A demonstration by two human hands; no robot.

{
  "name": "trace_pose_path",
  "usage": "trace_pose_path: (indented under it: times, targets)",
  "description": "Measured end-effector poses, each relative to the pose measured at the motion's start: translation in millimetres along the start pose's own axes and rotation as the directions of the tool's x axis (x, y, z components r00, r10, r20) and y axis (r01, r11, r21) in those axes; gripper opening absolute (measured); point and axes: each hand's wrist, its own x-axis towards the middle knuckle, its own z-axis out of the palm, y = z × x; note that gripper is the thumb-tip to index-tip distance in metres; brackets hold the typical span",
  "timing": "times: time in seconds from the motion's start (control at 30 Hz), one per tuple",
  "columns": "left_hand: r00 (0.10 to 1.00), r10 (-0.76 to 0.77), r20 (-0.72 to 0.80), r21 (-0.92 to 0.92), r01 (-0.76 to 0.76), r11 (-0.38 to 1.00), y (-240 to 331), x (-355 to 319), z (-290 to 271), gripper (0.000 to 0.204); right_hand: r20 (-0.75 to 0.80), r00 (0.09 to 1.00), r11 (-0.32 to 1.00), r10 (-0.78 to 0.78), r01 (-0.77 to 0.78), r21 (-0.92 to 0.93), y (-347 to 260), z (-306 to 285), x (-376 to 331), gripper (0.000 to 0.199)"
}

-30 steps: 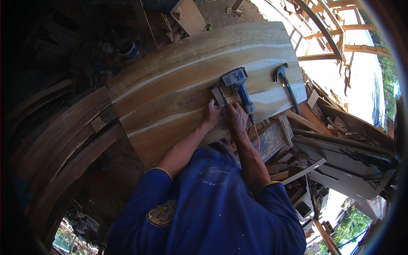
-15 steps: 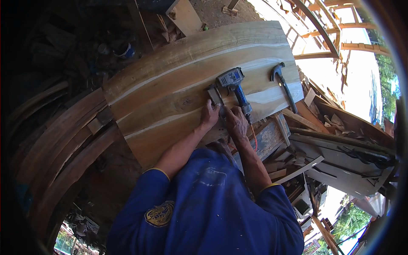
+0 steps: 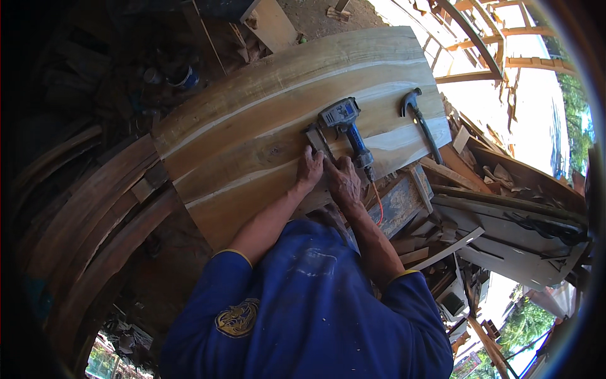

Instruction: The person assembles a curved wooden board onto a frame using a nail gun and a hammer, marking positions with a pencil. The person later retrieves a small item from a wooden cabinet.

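A grey and blue nail gun [image 3: 341,115] lies on its side on a wide wooden panel [image 3: 240,151], its handle slanting towards me. My left hand [image 3: 309,169] is closed at the narrow metal magazine [image 3: 318,140], fingertips on its near part. Close beside it on the right, my right hand [image 3: 343,182] is also closed at the magazine's near end, below the handle. Whatever small thing may be between the fingers is hidden. An orange air hose [image 3: 379,202] runs down from the handle's base. To the right, a claw hammer [image 3: 421,123] rests on the panel.
Curved dark wooden pieces [image 3: 95,208] are stacked at the left. Offcuts and boards [image 3: 467,170] pile up beyond the panel's right edge. A pale plank [image 3: 274,25] stands at the far side, and wooden frames [image 3: 486,44] stand in bright light at the far right.
My right hand has shifted slightly left and nearer to my left hand. The nail gun sits a little further left and away from me in the picture.
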Motion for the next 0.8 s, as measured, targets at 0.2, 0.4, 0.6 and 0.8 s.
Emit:
trace_pose_path:
  times: [0.2, 0.4, 0.6, 0.8]
  targets:
    - [1.000, 0.011, -0.026, -0.082, -0.013, 0.997, 21, -3, -2, 0.034, -0.065, 0.995, 0.984, 0.073, -0.061, 0.167, 6, 1, -2, 0.037]
    - [1.000, -0.022, 0.005, -0.014, 0.022, 1.000, 22, -6, 0, 0.038, -0.176, 0.979, 0.977, 0.101, -0.065, 0.201, 16, 20, -3, 0.034]
    - [0.994, 0.048, -0.096, 0.091, -0.039, 0.995, -1, -2, 9, 0.034, -0.101, 0.991, 0.988, 0.084, -0.070, 0.136, 5, 15, -1, 0.041]
    - [0.888, 0.459, 0.039, 0.428, -0.430, 0.795, -11, 1, 3, 0.028, -0.010, 0.994, 0.988, 0.112, -0.111, 0.106, 4, 9, 0, 0.047]
